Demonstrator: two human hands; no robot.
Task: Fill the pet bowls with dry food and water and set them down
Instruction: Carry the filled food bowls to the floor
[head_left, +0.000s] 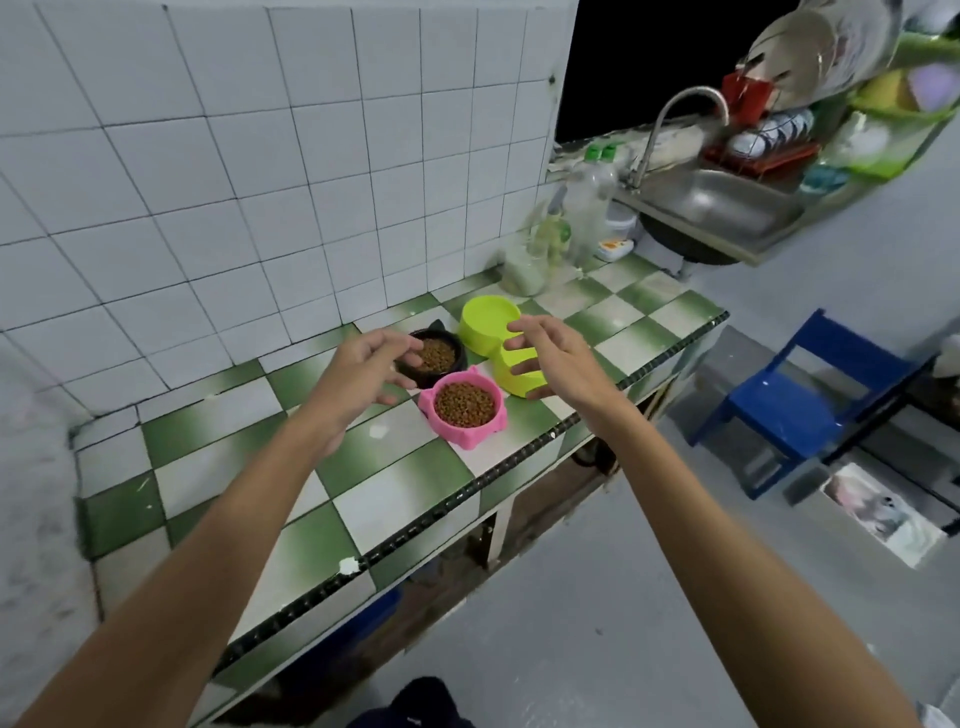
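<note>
You are reaching both hands over the green-checked counter (395, 499). Your left hand (363, 371), fingers loosely spread and holding nothing, is hovering at the black bowl (441, 371) of kibble, at 10 o'clock from the pink bowl (465, 408). Your right hand (558, 361), likewise open and holding nothing, is covering the near lime bowl (511, 376); the far lime bowl (488, 325) is sitting at 12 o'clock.
</note>
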